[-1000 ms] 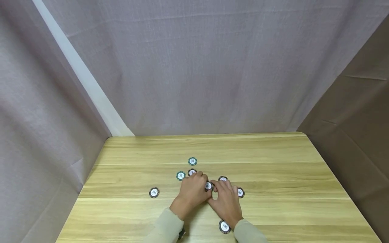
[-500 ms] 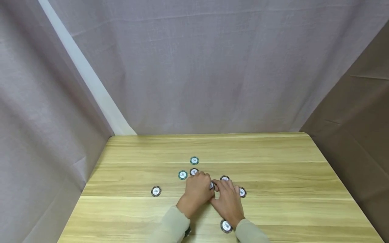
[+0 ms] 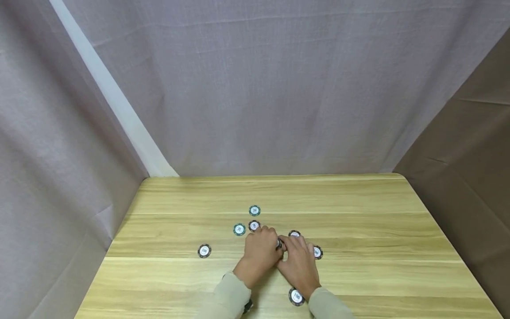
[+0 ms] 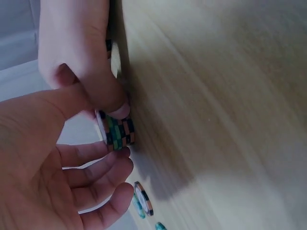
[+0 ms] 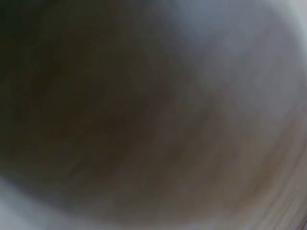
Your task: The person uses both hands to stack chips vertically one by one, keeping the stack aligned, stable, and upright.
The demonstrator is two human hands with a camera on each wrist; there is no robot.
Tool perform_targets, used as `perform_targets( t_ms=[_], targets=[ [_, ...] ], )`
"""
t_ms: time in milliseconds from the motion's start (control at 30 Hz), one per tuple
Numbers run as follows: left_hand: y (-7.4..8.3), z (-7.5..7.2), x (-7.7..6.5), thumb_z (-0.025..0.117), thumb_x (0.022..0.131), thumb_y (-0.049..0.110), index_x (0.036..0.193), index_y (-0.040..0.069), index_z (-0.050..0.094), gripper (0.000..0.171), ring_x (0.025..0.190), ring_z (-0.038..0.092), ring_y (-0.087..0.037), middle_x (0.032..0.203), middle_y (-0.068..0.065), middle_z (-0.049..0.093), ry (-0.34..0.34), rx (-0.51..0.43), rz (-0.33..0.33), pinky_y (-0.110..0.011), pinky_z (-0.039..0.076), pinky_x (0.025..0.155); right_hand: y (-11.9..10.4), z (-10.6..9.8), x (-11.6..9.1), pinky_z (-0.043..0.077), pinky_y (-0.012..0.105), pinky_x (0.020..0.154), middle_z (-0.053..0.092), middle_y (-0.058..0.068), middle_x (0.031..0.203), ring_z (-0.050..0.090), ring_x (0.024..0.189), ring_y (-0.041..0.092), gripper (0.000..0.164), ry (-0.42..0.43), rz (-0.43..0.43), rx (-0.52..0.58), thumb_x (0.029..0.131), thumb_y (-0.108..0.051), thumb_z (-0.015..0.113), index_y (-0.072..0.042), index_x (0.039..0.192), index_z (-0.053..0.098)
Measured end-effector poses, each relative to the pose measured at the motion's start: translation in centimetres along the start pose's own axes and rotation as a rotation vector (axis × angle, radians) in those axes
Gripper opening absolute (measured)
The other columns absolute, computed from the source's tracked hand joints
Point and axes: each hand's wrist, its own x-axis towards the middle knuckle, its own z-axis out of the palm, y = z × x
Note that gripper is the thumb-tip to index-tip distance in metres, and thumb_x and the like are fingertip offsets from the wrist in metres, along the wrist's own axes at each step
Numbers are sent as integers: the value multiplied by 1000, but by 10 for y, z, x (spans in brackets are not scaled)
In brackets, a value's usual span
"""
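A short stack of poker chips (image 4: 117, 133), with green, black and orange edges, stands on the table between both hands. In the head view only a sliver of its top chip (image 3: 279, 243) shows. My left hand (image 3: 260, 253) grips the stack from the left, fingers curled at its far side. From the right, my right hand (image 3: 299, 265) holds it too; in the left wrist view its thumb (image 4: 115, 106) presses on the chip edges. A black chip (image 3: 254, 225) lies just beyond my left knuckles. The right wrist view is dark and blurred.
Two green chips, one far (image 3: 254, 210) and one nearer (image 3: 239, 229), lie past the left hand. A black 100 chip (image 3: 204, 250) is farther left. Black chips lie around the right hand: one beyond (image 3: 294, 233), one right (image 3: 318, 252), one by the wrist (image 3: 296, 297). Grey curtains (image 3: 255, 97) enclose the table.
My left hand has turned slightly rightward over the stack, covering more of its top chip. The right hand keeps its place. The whole head view has shifted a little; the loose chips lie as before.
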Motion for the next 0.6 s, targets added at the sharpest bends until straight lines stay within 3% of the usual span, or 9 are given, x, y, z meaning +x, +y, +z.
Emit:
perform_targets(
  t_ms=[100,267,467,600],
  targets=[
    [-5,-5,-3,78,90,52,96,7,71,46,87,68,-26,90,-8,67,-3,-40,2,-44,59,65,0,1,0,32,37,78,67,-7,102,53,102,18,54,-1,3,6,79,-41,82,-14,124,73],
    [-20,-21,-10,76,93,45,93,11,72,34,94,69,-26,95,-6,69,43,-103,31,-44,60,66,1,2,0,30,36,78,55,-13,88,47,94,14,45,30,-4,21,83,-45,81,-19,119,73],
    [-39,-43,-20,76,94,39,113,10,78,34,100,71,-26,109,-6,74,67,-196,53,-43,61,71,2,4,-1,28,34,77,51,-14,84,45,90,12,43,69,-18,38,81,-41,82,-19,117,74],
    [-55,-54,-30,76,95,35,115,12,78,30,100,71,-25,110,-7,74,72,-221,62,-42,61,70,1,3,0,30,36,79,54,-12,85,47,92,14,44,58,-16,58,81,-38,82,-17,118,73]
  ],
)
